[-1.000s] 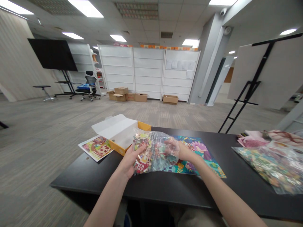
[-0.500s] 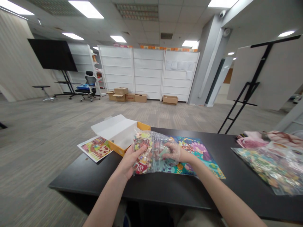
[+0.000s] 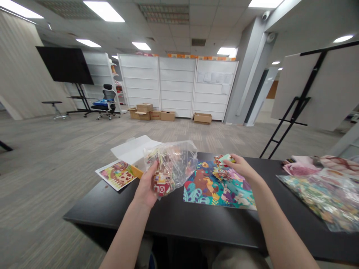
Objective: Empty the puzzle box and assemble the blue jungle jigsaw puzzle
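My left hand [image 3: 147, 186] is closed round a clear plastic bag [image 3: 182, 157] of colourful jigsaw puzzle pieces [image 3: 164, 177], raised above the table. The bag's loose, see-through mouth spreads to the right. My right hand [image 3: 238, 166], away from the bag, pinches puzzle pieces [image 3: 225, 160], one with a pale green face. Beneath it lies a picture sheet [image 3: 207, 186] with animals and plants on teal. A small heap of loose pieces [image 3: 220, 173] rests on the sheet, just below the right fingers.
Behind the bag sits an open box, white lid [image 3: 134, 149] raised and yellow side [image 3: 137, 172] showing. A farm picture card [image 3: 117, 175] lies at the table's left edge. Another bag of pieces [image 3: 322, 198] and pink cloth [image 3: 300, 168] lie on the black table [image 3: 174, 224] at right.
My right hand has come out of the bag and moved right over the picture sheet, with pieces in its fingers. The bag in my left hand has shifted slightly left, its mouth wider.
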The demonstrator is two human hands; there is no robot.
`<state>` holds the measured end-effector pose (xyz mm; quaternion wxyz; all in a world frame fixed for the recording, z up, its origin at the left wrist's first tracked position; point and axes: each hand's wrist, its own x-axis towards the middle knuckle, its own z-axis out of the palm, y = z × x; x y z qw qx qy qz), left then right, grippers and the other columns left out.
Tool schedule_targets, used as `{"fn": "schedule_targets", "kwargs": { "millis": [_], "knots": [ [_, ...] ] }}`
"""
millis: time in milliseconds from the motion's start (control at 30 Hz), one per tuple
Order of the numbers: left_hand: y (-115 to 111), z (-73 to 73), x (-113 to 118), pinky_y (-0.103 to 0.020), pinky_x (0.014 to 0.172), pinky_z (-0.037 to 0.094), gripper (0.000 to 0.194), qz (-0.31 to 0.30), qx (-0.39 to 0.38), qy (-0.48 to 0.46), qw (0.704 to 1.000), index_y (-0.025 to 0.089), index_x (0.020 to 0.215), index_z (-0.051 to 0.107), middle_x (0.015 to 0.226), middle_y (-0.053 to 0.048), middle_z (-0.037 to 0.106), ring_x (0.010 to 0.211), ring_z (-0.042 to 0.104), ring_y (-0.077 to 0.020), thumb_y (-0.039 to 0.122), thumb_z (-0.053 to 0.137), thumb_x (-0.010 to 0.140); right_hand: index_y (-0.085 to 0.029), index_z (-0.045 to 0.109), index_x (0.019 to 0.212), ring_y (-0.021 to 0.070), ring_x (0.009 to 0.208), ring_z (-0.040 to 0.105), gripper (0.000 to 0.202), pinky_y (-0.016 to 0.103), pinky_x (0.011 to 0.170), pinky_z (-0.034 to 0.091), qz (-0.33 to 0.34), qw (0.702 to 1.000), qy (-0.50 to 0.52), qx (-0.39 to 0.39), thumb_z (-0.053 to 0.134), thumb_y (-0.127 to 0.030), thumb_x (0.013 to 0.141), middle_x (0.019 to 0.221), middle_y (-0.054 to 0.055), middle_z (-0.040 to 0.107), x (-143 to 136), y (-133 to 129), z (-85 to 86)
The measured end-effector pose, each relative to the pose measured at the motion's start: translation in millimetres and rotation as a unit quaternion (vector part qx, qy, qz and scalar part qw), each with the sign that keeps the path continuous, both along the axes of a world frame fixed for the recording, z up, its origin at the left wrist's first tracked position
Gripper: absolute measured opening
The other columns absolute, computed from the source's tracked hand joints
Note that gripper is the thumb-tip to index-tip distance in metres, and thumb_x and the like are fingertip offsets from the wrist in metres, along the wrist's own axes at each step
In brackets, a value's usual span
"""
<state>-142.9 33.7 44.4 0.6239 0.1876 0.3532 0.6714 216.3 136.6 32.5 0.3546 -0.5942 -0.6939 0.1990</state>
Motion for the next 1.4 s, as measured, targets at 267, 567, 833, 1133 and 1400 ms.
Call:
{"fn": "schedule_targets", "kwargs": {
  "millis": [267, 567, 833, 1133, 1400],
  "knots": [
    [-2, 0.9, 21, -0.041, 0.089, 0.06, 0.046, -0.089, 0.012, -0.067, 0.994, 0.016, 0.126, 0.065, 0.098, -0.011, 0.078, 0.097, 0.074, -0.0296, 0.046, 0.064, 0.091, -0.016, 0.07, 0.073, 0.0249, 0.072, 0.07, 0.016, 0.031, 0.064, 0.051, -0.133, 0.972, -0.167, -0.098, 0.064, -0.03, 0.077, 0.077, 0.013, 0.074, 54, 21, -25.9],
    [1, -1.9, 54, -0.043, 0.091, 0.059, 0.049, -0.164, 0.006, -0.081, 0.983, 0.017, 0.126, 0.064, 0.1, -0.011, 0.077, 0.099, 0.073, -0.0305, 0.048, 0.067, 0.088, -0.017, 0.073, 0.085, 0.0229, 0.074, 0.067, 0.036, 0.031, 0.067, 0.052, -0.05, 0.998, -0.048, 0.007, 0.066, -0.051, 0.076, 0.083, 0.01, 0.075, 23, -7, 3.5],
    [10, -8.8, 65, -0.044, 0.093, 0.058, 0.045, -0.184, 0.004, -0.083, 0.979, 0.015, 0.125, 0.064, 0.098, -0.011, 0.078, 0.1, 0.073, -0.0306, 0.041, 0.069, 0.088, -0.018, 0.073, 0.098, 0.026, 0.095, 0.067, 0.046, 0.035, 0.084, 0.055, 0.246, 0.958, 0.105, -0.101, 0.075, -0.057, 0.073, 0.103, 0.009, 0.073, -34, -44, 32.4],
    [10, -5.9, 56, -0.044, 0.091, 0.059, 0.043, -0.167, -0.012, -0.076, 0.983, 0.016, 0.124, 0.064, 0.096, -0.011, 0.078, 0.097, 0.074, -0.0303, 0.039, 0.069, 0.089, -0.02, 0.073, 0.083, 0.0193, 0.077, 0.065, 0.033, 0.03, 0.074, 0.056, 0.334, 0.93, 0.004, -0.153, 0.065, -0.051, 0.083, 0.083, 0.003, 0.074, -58, -38, 7.5],
    [7, -3.7, 47, -0.044, 0.088, 0.06, 0.045, -0.156, -0.03, -0.053, 0.986, 0.015, 0.123, 0.064, 0.095, -0.012, 0.078, 0.093, 0.075, -0.0301, 0.042, 0.07, 0.088, -0.017, 0.071, 0.091, 0.0168, 0.077, 0.066, 0.025, 0.027, 0.075, 0.054, 0.392, 0.899, -0.007, -0.196, 0.069, -0.039, 0.081, 0.083, 0.002, 0.072, -60, -43, 12.1]
  ]
}}
